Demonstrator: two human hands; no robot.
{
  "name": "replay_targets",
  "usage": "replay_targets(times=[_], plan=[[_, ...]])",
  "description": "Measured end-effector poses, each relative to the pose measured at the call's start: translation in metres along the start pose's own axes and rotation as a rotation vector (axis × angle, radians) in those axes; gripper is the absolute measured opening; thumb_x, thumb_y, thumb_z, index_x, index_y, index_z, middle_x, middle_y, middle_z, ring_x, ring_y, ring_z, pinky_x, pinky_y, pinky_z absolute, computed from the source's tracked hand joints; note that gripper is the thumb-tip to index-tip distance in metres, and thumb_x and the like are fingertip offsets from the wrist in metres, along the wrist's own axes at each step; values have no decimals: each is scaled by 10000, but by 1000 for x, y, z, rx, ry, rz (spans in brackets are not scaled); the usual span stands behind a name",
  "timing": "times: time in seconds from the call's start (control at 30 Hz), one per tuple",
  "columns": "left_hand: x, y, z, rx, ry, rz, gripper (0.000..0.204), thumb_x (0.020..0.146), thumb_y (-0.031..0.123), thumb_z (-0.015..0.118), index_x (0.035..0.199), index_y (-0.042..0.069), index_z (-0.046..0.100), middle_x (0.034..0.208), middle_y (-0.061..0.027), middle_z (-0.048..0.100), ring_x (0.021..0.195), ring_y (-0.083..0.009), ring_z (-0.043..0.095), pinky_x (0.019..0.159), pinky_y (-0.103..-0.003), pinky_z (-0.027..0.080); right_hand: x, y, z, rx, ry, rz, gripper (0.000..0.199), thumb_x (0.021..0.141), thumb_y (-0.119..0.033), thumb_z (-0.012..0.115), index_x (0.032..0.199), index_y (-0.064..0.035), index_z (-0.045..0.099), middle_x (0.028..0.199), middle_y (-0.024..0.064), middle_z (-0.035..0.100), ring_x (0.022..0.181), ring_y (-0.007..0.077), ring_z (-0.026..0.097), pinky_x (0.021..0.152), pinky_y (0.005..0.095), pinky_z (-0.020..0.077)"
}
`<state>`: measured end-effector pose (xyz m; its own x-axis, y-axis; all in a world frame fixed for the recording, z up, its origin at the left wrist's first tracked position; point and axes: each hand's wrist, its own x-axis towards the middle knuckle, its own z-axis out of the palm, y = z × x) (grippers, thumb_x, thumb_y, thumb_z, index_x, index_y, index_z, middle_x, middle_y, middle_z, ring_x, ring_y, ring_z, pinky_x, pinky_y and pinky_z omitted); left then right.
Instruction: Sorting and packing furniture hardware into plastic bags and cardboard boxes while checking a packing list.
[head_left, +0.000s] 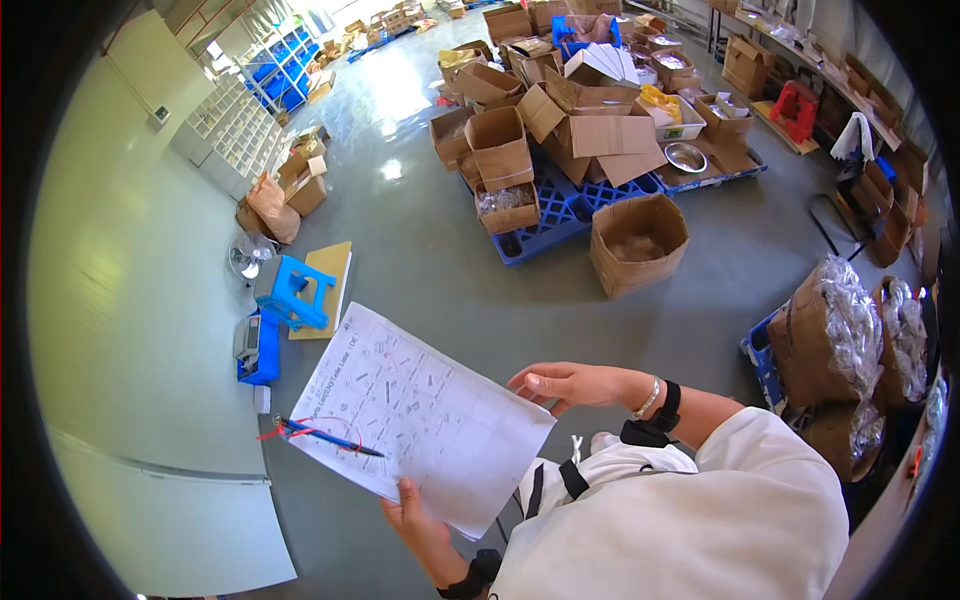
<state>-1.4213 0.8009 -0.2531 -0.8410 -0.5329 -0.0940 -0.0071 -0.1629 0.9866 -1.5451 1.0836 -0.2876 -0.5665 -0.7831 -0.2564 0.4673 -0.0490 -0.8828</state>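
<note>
Left hand [418,518]: pinched the printed sheets [475,430] at their lower edge, thumb on top, fingers beneath. Right hand [562,384]: fingers loosely bent and slightly parted, just beside the sheets' right edge; contact could not be told.

Surroundings, by descending size. Grey floor [400,245] ran across the middle; pale wall [110,270] stood at 9 o'clock. Blue pallet [545,236] lay at 1 o'clock, loaded with open cartons [500,150]. At 3 o'clock, large carton [803,335] was topped with clear plastic. Single open carton [632,276] stood on the floor at 2 o'clock, just beside the pallet. Blue stool [290,290] was at 9 o'clock, near the wall. Silver bowl [686,157] sat farther out at 2 o'clock. Sheets lay tilted at 7 o'clock, in front of the person's body, small drawings and text on the upper face. Blue pen [335,437], with thin red cord [318,420] about it, rested across their left part, between 7 and 8 o'clock. Pale bracelet [648,398] circled the right wrist, at 4 o'clock.
</note>
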Motion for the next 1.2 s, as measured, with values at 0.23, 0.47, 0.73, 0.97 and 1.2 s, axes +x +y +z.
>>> replay_targets(times=[0.23, 0.47, 0.73, 0.97, 1.2], plan=[[222, -8, 37, 56, -24, -3, 422, 917, 96, 536, 1291, -63, 424, 1258, -183, 522, 1113, -265, 524, 961, -389, 414, 150, -39, -108, 118, 363, 37, 692, 956, -486, 438, 1417, -15, 227, 1309, 181, 454, 1166, 251, 515, 939, 394, 473], [491, 12, 56, 118, -115, 12, 428, 919, 97, 532, 1298, -64, 413, 1266, -191, 507, 1123, -274, 516, 965, -397, 411, 353, -77, -214, 794, 611, -47, 626, 929, -343, 564, 1367, -5, 270, 1234, 198, 456, 1026, 271, 573, 849, 420, 539], [723, -11, 197, 227, -121, -25, 461, 931, 109, 499, 1321, -96, 364, 1311, -227, 452, 1173, -301, 477, 1004, -418, 374, 516, -131, -453, 1304, 839, -3, 956, 854, -405, 650, 1430, -25, -11, 1417, 302, 168, 1128, 450, 510, 894, 488, 509], [900, -61, 398, 371, 27, -106, 495, 918, 144, 539, 1346, -44, 375, 1324, -219, 453, 1162, -323, 481, 983, -445, 392, 697, -114, -816, 1206, 809, -315, 886, 841, -492, 632, 1461, -109, 127, 1531, 145, 59, 1257, 416, 388, 974, 613, 385], [1062, -79, 561, 564, 106, -185, 520, 926, 104, 521, 1398, 25, 319, 1288, -241, 471, 1121, -309, 505, 944, -448, 434, 812, -191, -1037, 1539, 1350, -85, 852, 834, -521, 624, 1465, -176, 167, 1538, 114, 41, 1399, 359, 67, 997, 641, 344]])
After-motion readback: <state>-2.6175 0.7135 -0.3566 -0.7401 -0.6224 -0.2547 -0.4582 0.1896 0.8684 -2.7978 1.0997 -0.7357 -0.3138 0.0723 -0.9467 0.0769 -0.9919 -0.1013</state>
